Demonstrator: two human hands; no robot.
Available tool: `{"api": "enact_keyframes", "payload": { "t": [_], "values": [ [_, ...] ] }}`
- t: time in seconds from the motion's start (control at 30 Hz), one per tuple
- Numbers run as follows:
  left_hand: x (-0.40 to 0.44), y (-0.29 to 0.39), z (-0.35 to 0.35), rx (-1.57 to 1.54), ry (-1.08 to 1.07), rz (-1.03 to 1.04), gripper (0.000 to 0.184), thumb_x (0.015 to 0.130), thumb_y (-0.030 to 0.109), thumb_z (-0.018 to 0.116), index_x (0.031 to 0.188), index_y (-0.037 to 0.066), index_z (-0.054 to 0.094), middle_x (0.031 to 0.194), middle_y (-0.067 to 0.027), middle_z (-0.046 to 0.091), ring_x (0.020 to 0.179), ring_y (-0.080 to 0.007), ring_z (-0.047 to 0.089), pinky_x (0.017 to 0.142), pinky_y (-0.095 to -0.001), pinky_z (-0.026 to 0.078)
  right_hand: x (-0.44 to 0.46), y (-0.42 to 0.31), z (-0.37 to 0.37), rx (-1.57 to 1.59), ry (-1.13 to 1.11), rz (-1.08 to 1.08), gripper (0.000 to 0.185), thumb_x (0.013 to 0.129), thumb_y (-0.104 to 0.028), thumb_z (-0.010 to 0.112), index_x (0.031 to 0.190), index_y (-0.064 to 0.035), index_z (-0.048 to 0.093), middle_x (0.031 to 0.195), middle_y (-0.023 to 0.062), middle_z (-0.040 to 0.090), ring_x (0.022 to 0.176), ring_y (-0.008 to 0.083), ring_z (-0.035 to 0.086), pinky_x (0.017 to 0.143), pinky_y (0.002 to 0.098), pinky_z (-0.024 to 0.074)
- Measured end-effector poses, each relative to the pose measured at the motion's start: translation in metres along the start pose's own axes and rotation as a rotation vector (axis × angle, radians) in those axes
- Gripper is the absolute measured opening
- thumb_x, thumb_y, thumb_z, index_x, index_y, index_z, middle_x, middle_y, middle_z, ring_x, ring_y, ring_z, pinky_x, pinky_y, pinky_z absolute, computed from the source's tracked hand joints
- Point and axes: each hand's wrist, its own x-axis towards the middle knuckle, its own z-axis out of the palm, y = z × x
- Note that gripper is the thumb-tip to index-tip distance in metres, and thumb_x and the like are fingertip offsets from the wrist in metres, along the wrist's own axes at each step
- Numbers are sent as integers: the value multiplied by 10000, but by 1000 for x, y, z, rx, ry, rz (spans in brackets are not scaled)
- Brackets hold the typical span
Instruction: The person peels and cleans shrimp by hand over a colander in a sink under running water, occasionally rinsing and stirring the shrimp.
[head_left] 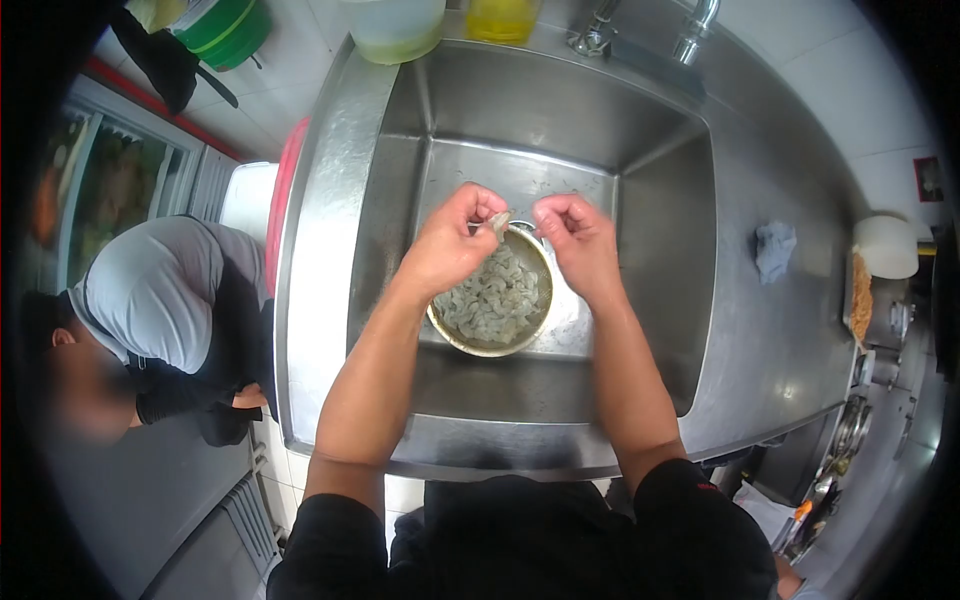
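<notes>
Above a round metal bowl (pixel 541 330) in the sink, my left hand (pixel 455 240) pinches a small greyish shrimp (pixel 501 222) between thumb and fingers. The bowl is filled with many raw, pale grey shrimp (pixel 495 298). My right hand (pixel 580 240) hovers just right of the bowl's far rim, its thumb and fingertips pressed together. Whatever lies between those fingertips, if anything, is too small to make out. A slight gap separates the two hands.
The deep steel sink (pixel 660 290) surrounds the bowl, with a faucet (pixel 594 38) behind. A blue cloth (pixel 774 250) lies on the right counter. Containers with yellowish liquid (pixel 502 20) stand at the back. Another person (pixel 165 290) bends down at the left.
</notes>
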Motion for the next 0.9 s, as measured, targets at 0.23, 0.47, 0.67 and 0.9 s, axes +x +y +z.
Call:
{"api": "enact_keyframes", "payload": {
  "t": [0.23, 0.47, 0.67, 0.9],
  "values": [
    [-4, 7, 5, 183, 35, 85, 229, 858, -49, 533, 1079, 10, 551, 987, -37, 590, 935, -125, 572, 860, -279, 467, 0, -23, 6, -384, -126, -265, 75, 901, -91, 667, 942, -29, 676, 923, 140, 646, 787, 248, 643, 714, 346, 521],
    [-6, 9, 1, 235, -59, 22, 249, 860, 19, 547, 1107, 25, 570, 932, -48, 611, 854, -142, 584, 792, -300, 488, 23, 8, -34, -438, 40, -51, 76, 883, -96, 690, 895, -21, 680, 886, 133, 692, 746, 252, 663, 691, 338, 530],
    [-6, -25, -3, 762, -133, -59, 319, 908, 270, 624, 1122, 34, 635, 1088, -213, 675, 1013, -352, 648, 866, -442, 500, 47, 74, -95, -1031, -156, 83, 372, 841, -147, 727, 1194, -54, 651, 1072, 202, 697, 949, 349, 678, 861, 394, 540],
    [-3, -4, -12, 801, -27, -150, 357, 906, 335, 616, 1037, 6, 664, 966, -226, 692, 955, -392, 650, 856, -460, 496, -27, 138, 13, -997, -915, -83, 341, 836, -144, 659, 1172, -84, 665, 1052, 219, 677, 1049, 382, 636, 928, 468, 499]
  ]
}}
